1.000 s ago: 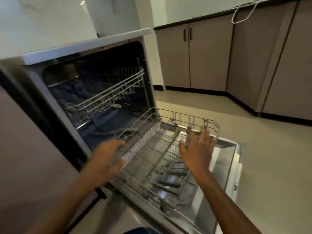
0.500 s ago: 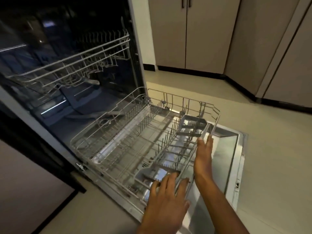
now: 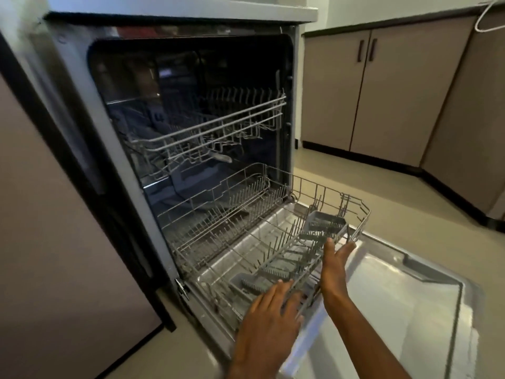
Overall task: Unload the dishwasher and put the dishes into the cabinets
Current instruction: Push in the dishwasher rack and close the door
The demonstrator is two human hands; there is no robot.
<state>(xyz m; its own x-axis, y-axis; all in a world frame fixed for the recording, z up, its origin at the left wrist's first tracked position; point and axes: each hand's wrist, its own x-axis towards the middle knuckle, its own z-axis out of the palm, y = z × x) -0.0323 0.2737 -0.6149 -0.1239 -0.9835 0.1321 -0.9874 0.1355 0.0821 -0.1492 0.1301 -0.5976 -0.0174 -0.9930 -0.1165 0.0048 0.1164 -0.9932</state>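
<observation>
Pale grey wire lower rack [image 3: 246, 214], thin parallel tines in rows. Matching pale grey wire upper rack [image 3: 213, 129]. Mid-grey slotted plastic cutlery basket [image 3: 314, 233], comb-like ridges. Shiny silver steel dishwasher door [image 3: 396, 296], blotchy pale reflections. Dark blue-black dishwasher tub interior [image 3: 191, 77]. White countertop slab [image 3: 246, 9] above. Taupe-brown matte cabinet doors [image 3: 382, 91], black vertical handles [image 3: 366, 50], black plinth strip below. Beige plain floor [image 3: 355, 176]. White thin cord [image 3: 486, 19] on counter edge.
</observation>
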